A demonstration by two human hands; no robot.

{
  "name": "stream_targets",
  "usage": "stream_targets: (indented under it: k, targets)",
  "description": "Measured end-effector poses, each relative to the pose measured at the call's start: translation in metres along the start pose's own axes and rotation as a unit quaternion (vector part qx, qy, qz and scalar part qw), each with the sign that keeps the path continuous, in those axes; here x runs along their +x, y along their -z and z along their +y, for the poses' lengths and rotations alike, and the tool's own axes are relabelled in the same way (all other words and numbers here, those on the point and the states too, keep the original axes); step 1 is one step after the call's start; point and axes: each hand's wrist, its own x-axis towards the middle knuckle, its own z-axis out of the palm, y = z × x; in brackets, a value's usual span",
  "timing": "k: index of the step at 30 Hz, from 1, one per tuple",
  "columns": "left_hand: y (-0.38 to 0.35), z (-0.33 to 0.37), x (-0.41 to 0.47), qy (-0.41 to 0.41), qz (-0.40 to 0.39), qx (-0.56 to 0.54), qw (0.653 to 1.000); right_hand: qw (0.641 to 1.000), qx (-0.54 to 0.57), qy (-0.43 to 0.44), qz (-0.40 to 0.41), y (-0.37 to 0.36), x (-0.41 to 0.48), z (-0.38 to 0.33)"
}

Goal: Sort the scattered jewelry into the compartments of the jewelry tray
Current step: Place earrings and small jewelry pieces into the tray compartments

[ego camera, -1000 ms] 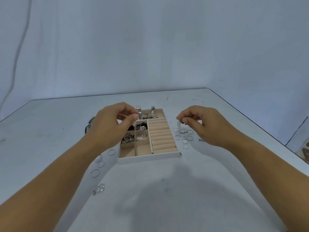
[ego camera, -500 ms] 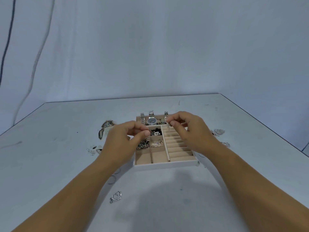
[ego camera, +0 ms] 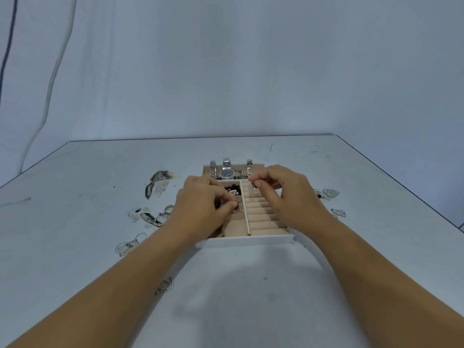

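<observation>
While both hands hover over it, the jewelry tray (ego camera: 251,240) sits at the centre of the frame on the pale table (ego camera: 100,285), its white front wall nearest the camera. Its far compartment holds a silver watch (ego camera: 227,173) among metal bands. Below that, a small square cell holds black and white beads (ego camera: 233,190). The right half is a column of beige ring rolls (ego camera: 266,218).

The right hand (ego camera: 283,192) has its fingers curled, with thumb and forefinger pinching a dangling silver earring (ego camera: 251,188) above the top of the ring rolls. The left hand (ego camera: 200,204) is also curled, and its thumb and forefinger pinch a small glinting piece (ego camera: 237,208) low over a middle cell.

Loose rings (ego camera: 128,247) and other silver bits lie scattered at centre left. A leaf-shaped piece (ego camera: 329,193) lies right of the tray, and one small ornament (ego camera: 165,285) lies lower down beside the left forearm.
</observation>
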Motion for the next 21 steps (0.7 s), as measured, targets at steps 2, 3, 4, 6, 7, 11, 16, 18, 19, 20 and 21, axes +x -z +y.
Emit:
stream_targets:
  k: [2, 3, 4, 6, 7, 11, 16, 18, 19, 20, 21]
  targets:
    - [0.006, -0.001, -0.004, -0.015, 0.004, -0.008, 1.000, 1.000, 0.001, 0.005, -0.002, 0.001, -0.001, 0.000]
    - [0.011, -0.003, -0.006, -0.028, -0.010, -0.016, 0.999, 1.000, -0.001, 0.009, -0.004, 0.002, -0.002, 0.000]
    - [0.017, -0.005, -0.010, -0.042, -0.033, -0.017, 0.998, 1.000, -0.003, 0.011, -0.007, 0.002, -0.002, 0.000]
    - [0.029, -0.013, -0.019, -0.064, -0.090, 0.008, 0.994, 1.000, -0.007, 0.014, -0.013, 0.002, -0.002, 0.001]
    - [0.034, -0.017, -0.024, -0.071, -0.113, 0.029, 0.991, 1.000, -0.007, 0.016, -0.016, 0.001, -0.002, 0.001]
    - [0.036, -0.030, -0.043, -0.089, -0.123, 0.089, 0.984, 0.999, -0.005, 0.013, -0.032, -0.006, 0.000, -0.003]
    - [0.029, -0.032, -0.046, -0.088, -0.111, 0.086, 0.986, 0.998, -0.029, 0.005, -0.052, -0.018, 0.002, -0.013]
    - [0.028, -0.032, -0.045, -0.086, -0.112, 0.082, 0.987, 0.997, -0.034, -0.015, -0.065, -0.023, 0.003, -0.015]
    - [0.028, -0.032, -0.046, -0.086, -0.112, 0.080, 0.987, 0.996, -0.039, -0.022, -0.072, -0.025, 0.003, -0.015]
    - [0.028, -0.032, -0.046, -0.085, -0.113, 0.080, 0.987, 0.995, -0.054, -0.024, -0.077, -0.027, 0.004, -0.014]
    - [0.028, -0.032, -0.046, -0.084, -0.115, 0.080, 0.987, 0.993, -0.075, -0.023, -0.084, -0.029, 0.005, -0.014]
